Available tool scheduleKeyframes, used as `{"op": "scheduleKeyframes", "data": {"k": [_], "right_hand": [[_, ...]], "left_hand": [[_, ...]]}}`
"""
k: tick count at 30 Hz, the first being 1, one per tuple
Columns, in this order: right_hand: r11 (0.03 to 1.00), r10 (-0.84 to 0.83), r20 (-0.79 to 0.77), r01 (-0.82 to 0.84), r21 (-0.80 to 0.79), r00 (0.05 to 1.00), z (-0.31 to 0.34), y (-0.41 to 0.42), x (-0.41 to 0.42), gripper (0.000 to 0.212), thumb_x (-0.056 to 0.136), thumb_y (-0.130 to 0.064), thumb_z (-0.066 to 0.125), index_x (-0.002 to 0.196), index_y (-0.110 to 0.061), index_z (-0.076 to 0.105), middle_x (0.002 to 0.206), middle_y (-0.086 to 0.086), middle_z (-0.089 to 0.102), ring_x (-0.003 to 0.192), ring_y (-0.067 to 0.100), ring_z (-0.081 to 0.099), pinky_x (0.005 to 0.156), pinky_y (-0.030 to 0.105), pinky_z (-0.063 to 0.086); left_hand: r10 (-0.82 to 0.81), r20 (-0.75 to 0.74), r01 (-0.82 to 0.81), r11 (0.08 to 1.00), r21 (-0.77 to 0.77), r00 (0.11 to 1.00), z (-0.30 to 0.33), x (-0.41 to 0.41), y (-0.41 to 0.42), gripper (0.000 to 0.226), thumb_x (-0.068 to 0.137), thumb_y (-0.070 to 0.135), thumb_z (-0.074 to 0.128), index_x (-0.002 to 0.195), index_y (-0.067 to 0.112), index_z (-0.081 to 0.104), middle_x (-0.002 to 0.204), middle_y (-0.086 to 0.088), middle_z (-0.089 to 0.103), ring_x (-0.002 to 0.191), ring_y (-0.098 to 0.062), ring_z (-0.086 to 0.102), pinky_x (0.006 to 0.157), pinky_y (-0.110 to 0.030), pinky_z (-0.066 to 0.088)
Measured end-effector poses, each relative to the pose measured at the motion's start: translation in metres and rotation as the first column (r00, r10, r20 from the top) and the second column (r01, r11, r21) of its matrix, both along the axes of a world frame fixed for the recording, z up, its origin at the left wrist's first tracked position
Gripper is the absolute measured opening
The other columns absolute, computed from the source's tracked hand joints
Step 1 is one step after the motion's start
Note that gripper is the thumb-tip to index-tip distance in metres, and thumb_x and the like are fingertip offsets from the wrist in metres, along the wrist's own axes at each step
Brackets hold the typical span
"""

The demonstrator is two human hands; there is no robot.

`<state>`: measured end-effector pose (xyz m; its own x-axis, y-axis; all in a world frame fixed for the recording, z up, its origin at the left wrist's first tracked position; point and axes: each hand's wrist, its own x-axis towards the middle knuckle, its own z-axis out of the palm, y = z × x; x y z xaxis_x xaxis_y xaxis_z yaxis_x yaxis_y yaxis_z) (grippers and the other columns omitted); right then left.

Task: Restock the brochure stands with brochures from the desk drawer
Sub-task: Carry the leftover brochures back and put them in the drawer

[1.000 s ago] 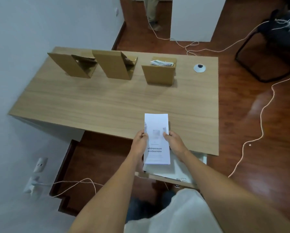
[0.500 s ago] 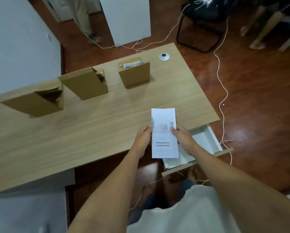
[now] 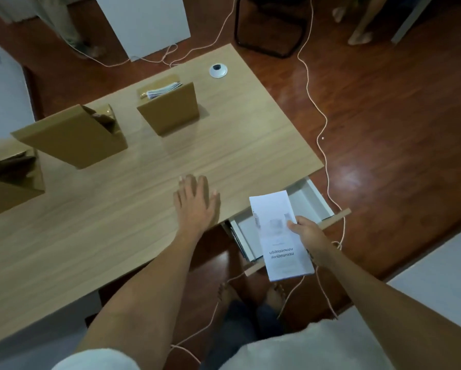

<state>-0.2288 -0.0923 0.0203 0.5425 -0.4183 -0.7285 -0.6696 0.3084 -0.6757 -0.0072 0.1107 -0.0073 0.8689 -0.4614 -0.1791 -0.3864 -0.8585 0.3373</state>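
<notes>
Left hand [image 3: 196, 202] flat and empty on the table [image 3: 117, 209]; right hand [image 3: 305, 229] grasping a brochure [image 3: 280, 236].

Beyond and to the left of the left hand stand three cardboard stands: one at the far left [image 3: 10, 188], a middle one [image 3: 72, 137], and a third [image 3: 170, 110] with papers inside. To its right, the right hand pinches the white brochure's edge, holding it over the open drawer [image 3: 309, 198] beneath the table's edge.
</notes>
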Motion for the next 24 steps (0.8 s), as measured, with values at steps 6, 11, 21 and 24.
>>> {"op": "scheduleKeyframes", "data": {"k": [6,11,21,24], "right_hand": [[0.996,0.088,-0.031,-0.089,-0.030,0.996,-0.012,0.007,-0.015,0.021,0.097,-0.032,0.056,0.100,-0.016,0.069,0.102,0.010,0.077,0.095,0.035,0.074,0.093,0.059,0.055],[0.993,0.113,-0.061,-0.115,-0.037,0.992,-0.027,0.005,-0.016,0.023,0.102,-0.032,0.054,0.107,-0.013,0.067,0.098,0.008,0.078,0.090,0.032,0.076,0.089,0.060,0.057],[0.945,0.217,-0.201,-0.257,-0.203,0.955,-0.041,-0.014,0.021,0.025,0.102,-0.036,0.047,0.103,-0.017,0.063,0.102,0.008,0.070,0.094,0.029,0.069,0.091,0.056,0.055],[0.931,0.273,-0.224,-0.315,-0.184,0.936,-0.052,-0.022,0.038,0.027,0.103,-0.037,0.045,0.109,-0.019,0.063,0.104,0.007,0.070,0.095,0.030,0.069,0.091,0.056,0.055]], "left_hand": [[0.081,-0.049,-0.075,0.991,0.114,0.996,-0.025,0.012,-0.001,0.090,0.095,0.081,0.015,0.166,0.028,-0.005,0.173,-0.007,-0.019,0.156,-0.032,-0.027,0.124,-0.063,-0.014],[0.117,0.055,-0.124,0.978,0.166,0.992,-0.033,0.011,-0.003,0.093,0.093,0.084,0.014,0.167,0.029,0.003,0.175,-0.006,-0.010,0.160,-0.032,-0.016,0.123,-0.067,-0.007],[0.135,0.071,-0.143,0.982,0.123,0.988,-0.036,0.012,-0.006,0.091,0.093,0.082,0.021,0.166,0.030,0.009,0.175,-0.005,-0.006,0.160,-0.028,-0.014,0.124,-0.066,-0.006],[0.150,0.074,-0.159,0.979,0.128,0.986,-0.035,0.014,-0.006,0.091,0.092,0.081,0.023,0.166,0.031,0.009,0.175,-0.004,-0.004,0.160,-0.027,-0.015,0.124,-0.066,-0.006]]}}
